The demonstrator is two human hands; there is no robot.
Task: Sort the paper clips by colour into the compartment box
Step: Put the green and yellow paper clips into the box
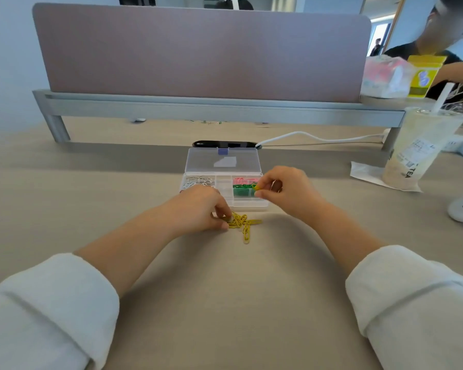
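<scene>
Yellow paper clips (241, 222) lie heaped, perhaps linked together.

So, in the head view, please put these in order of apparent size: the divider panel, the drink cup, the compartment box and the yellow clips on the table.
1. divider panel, by far the largest
2. drink cup and compartment box: they look alike, so not ranked
3. yellow clips, the smallest

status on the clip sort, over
Left hand pinching yellow pile on table. Right hand holding yellow clip over box. White clips, pink clips, green clips in. Nothing in the way.
</scene>
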